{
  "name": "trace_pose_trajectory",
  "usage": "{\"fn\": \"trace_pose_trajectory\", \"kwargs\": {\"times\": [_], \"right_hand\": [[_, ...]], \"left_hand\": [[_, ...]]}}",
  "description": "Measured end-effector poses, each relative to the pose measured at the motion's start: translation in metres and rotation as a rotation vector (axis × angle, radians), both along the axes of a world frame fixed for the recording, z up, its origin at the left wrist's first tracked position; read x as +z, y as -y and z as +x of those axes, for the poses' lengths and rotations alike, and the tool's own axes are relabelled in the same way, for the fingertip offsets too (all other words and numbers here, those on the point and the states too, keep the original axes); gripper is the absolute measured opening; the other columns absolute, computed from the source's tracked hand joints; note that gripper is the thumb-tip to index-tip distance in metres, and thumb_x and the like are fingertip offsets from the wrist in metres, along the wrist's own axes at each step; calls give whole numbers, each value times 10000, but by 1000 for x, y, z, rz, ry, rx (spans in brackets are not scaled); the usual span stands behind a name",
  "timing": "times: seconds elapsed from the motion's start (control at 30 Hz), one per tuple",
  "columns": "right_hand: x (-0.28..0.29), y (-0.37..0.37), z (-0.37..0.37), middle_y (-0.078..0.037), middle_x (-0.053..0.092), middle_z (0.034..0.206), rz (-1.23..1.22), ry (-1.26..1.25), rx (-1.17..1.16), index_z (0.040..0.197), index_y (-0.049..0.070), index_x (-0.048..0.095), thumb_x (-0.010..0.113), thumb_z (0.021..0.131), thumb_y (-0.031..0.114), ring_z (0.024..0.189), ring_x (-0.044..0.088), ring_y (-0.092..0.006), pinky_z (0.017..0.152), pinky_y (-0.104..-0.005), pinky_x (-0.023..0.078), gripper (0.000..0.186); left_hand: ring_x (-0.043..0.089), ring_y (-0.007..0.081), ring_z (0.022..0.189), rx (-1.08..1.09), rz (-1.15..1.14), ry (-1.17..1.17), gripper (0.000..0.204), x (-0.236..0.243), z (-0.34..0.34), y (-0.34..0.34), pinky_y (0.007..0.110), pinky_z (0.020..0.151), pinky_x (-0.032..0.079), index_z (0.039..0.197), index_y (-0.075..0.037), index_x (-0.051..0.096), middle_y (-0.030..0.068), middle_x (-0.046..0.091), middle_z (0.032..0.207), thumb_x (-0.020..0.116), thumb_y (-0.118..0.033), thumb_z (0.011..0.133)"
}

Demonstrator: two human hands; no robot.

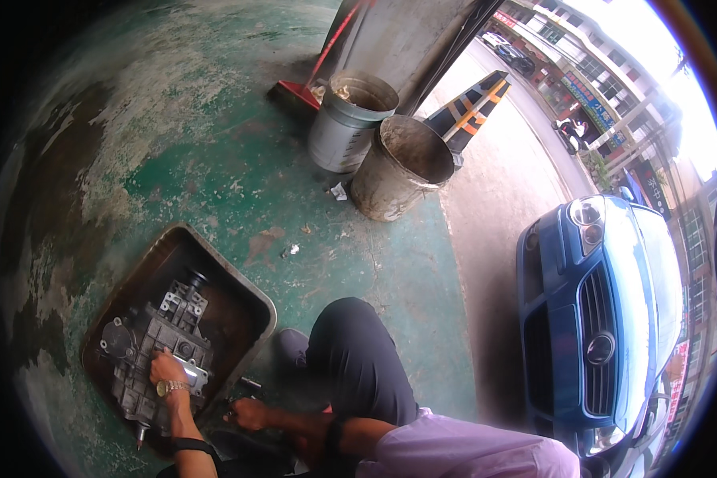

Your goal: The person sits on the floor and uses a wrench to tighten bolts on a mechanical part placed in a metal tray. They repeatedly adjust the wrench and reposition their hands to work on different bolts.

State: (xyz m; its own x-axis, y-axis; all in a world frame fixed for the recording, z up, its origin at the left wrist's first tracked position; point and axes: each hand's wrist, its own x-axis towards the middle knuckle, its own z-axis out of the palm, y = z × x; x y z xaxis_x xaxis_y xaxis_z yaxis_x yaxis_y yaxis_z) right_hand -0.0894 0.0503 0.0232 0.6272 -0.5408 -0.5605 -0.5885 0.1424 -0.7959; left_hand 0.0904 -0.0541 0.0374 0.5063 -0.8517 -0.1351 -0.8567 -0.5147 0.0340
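A grey cast-metal gearbox (pixel 135 376), with ribs, flanges and a shaft end, lies in a dark, deep metal tray (pixel 251 296) on the floor. My left hand (pixel 167 370), with a watch on its wrist, rests on the middle of the casing, its fingers curled against the metal. A shiny smooth metal part (pixel 193 374) lies just right of those fingers. Outside the tray's near right side, my right hand (pixel 248 414) is closed in a fist. Something small and dark shows at its fingertips, too small to name. Beside it lies a short metal cylindrical piece (pixel 250 383).
Two dirty buckets (pixel 342 143) (pixel 390 199) stand ahead by a pillar (pixel 398 40), with a red dustpan (pixel 299 92) beside them. A black-and-orange striped barrier (pixel 474 107) is behind. At right is a blue car (pixel 589 319). My bent knee (pixel 358 342) is right of the tray.
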Motion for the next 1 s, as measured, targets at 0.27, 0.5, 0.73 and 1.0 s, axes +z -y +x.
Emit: {"fn": "trace_pose_trajectory", "kwargs": {"times": [0.27,0.5,0.73,1.0], "right_hand": [[2,-1,0,-268,596,850,-32,23,37,856,-37,609,470,874,414,845,577,-415,732,-474,452,473],[-2,-1,-1,-264,598,819,-13,27,-10,833,-41,608,466,877,414,828,582,-412,727,-471,454,479],[-27,-10,7,-213,613,719,-56,14,-33,766,0,639,504,826,344,708,610,-366,635,-447,487,374],[33,-8,-15,-237,594,721,-190,115,-173,731,-41,591,502,847,349,723,593,-399,655,-478,462,417]], "left_hand": [[635,355,709,20,-49,-7,269,9,-10,-4,432,615,503,851,-10,546,195,642,762,490,-269,894],[632,362,713,21,4,-3,283,7,-4,-1,438,617,502,823,-17,561,201,639,757,483,-279,898],[624,377,746,4,-46,-30,271,7,-4,-6,458,632,491,961,2,510,214,636,805,549,-244,856],[618,404,763,-8,26,-33,319,3,4,4,498,636,480,850,-8,573,229,633,799,476,-308,897]]}}
